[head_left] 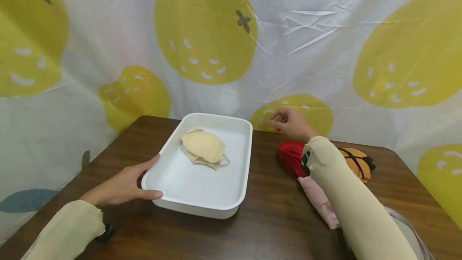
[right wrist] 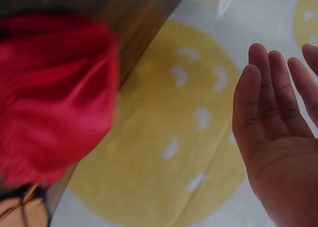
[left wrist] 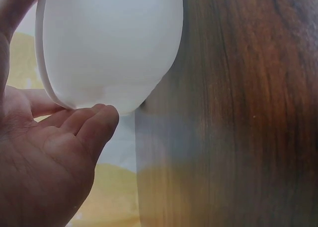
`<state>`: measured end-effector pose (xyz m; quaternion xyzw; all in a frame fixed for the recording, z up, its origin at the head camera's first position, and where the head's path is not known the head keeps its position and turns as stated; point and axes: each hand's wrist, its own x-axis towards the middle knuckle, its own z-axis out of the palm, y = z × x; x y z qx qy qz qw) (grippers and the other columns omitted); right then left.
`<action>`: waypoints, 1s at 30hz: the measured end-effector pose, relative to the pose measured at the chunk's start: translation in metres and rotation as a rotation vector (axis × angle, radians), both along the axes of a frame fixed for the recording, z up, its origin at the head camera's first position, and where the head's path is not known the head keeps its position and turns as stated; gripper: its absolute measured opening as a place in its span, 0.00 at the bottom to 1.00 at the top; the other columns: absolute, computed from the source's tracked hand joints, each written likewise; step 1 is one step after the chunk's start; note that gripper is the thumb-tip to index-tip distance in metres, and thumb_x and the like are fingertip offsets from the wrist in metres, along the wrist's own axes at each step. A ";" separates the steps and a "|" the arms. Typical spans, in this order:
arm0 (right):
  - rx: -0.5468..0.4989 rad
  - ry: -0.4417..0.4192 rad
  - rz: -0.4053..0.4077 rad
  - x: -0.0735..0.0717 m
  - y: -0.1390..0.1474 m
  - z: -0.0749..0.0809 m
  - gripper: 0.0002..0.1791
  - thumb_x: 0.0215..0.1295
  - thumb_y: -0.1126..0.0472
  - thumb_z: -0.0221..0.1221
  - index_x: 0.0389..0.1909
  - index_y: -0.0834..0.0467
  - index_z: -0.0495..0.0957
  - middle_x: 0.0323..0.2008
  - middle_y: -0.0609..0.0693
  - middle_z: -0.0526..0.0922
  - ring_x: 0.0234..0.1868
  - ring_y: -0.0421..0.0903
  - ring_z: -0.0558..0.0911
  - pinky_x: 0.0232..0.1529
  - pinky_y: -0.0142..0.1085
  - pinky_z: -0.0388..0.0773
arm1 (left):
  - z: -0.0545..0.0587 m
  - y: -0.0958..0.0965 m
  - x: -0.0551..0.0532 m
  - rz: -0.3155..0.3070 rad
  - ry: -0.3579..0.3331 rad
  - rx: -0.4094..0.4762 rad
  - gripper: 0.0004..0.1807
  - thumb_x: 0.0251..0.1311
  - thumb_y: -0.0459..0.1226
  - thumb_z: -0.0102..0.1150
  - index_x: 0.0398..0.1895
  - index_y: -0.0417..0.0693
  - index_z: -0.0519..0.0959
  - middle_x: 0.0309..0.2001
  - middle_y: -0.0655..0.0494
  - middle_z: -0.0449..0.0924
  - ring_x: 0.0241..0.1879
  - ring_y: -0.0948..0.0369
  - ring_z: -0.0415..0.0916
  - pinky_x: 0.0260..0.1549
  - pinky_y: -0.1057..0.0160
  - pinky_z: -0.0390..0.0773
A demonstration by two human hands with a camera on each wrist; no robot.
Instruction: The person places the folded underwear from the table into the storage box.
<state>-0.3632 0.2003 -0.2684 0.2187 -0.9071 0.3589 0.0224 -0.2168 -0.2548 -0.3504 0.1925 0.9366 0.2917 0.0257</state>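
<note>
- Tray [head_left: 195, 189]: white, its near-left corner gripped by your left hand [head_left: 120, 185], thumb and fingers clamped on it.
- Beige fabric item [head_left: 203, 145]: inside tray, toward its far end.
- Your right hand [head_left: 292, 124]: raised right of tray's far end, fingers loosely bent, some apart.
- Red fabric item [head_left: 290, 155]: right of tray.

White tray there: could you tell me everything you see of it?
The white tray is a rounded-corner rectangle with raised walls and a smooth, plastic-looking surface. Open side up over the brown table, it contains a cream cloth item. The person's left grip holds its near left corner; whether it is lifted is unclear.
</note>
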 end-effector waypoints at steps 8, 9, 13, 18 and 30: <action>0.123 -0.045 -0.107 0.012 0.052 -0.015 0.15 0.71 0.60 0.57 0.51 0.66 0.79 0.49 0.69 0.83 0.46 0.57 0.84 0.39 0.38 0.81 | 0.001 0.001 0.001 0.018 -0.016 0.000 0.61 0.51 0.57 0.73 0.79 0.38 0.50 0.74 0.31 0.61 0.69 0.38 0.67 0.65 0.35 0.67; 0.126 -0.067 -0.116 0.013 0.057 -0.017 0.16 0.71 0.60 0.57 0.51 0.66 0.79 0.50 0.70 0.83 0.47 0.58 0.84 0.39 0.39 0.81 | 0.001 0.000 0.001 0.021 -0.018 -0.003 0.61 0.51 0.57 0.73 0.79 0.38 0.50 0.74 0.31 0.61 0.70 0.37 0.66 0.65 0.35 0.67; 0.152 -0.125 -0.131 0.013 0.077 -0.026 0.18 0.70 0.58 0.57 0.52 0.68 0.78 0.53 0.72 0.82 0.50 0.61 0.83 0.41 0.41 0.81 | 0.001 0.000 0.002 0.021 -0.019 0.005 0.61 0.51 0.57 0.73 0.79 0.38 0.50 0.74 0.31 0.61 0.69 0.37 0.66 0.65 0.35 0.67; 0.214 -0.128 -0.143 0.014 0.096 -0.035 0.19 0.70 0.57 0.58 0.51 0.68 0.78 0.56 0.74 0.80 0.50 0.63 0.82 0.40 0.42 0.80 | 0.001 0.001 0.002 0.010 -0.013 0.012 0.61 0.52 0.56 0.73 0.79 0.37 0.50 0.74 0.31 0.61 0.69 0.38 0.67 0.65 0.36 0.67; 0.294 -0.222 -0.162 0.017 0.105 -0.050 0.30 0.69 0.53 0.60 0.61 0.72 0.70 0.58 0.77 0.75 0.51 0.64 0.80 0.39 0.45 0.81 | 0.002 0.000 0.002 0.010 -0.006 0.012 0.60 0.52 0.56 0.72 0.79 0.37 0.51 0.73 0.31 0.62 0.68 0.39 0.68 0.65 0.36 0.68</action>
